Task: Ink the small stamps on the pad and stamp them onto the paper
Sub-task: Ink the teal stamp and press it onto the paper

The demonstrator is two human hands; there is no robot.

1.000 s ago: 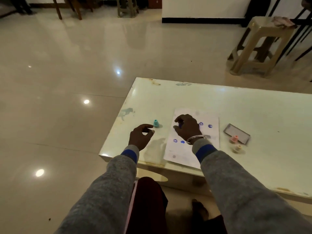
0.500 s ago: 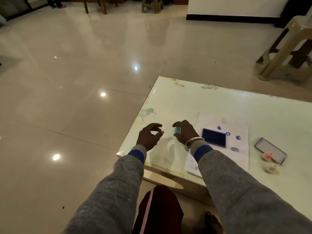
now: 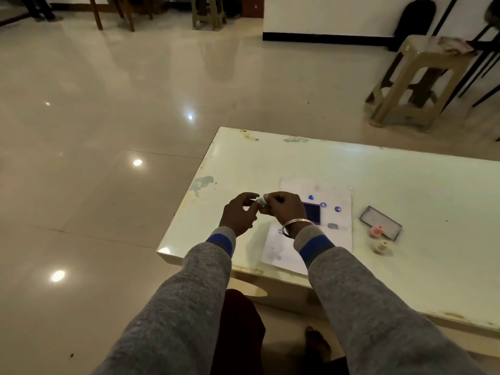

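Both hands, left and right, grip one teal stamp beside the open ink pad on paper.

A plastic stool stands on the glossy tiled floor beyond the table.

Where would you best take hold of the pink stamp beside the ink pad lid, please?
Probably by its narrow upper knob, coming straight down from above. The pink stamp seems to stand upright on its wider base, just touching the lid, with the cream stamp close in front, so a side approach looks crowded.
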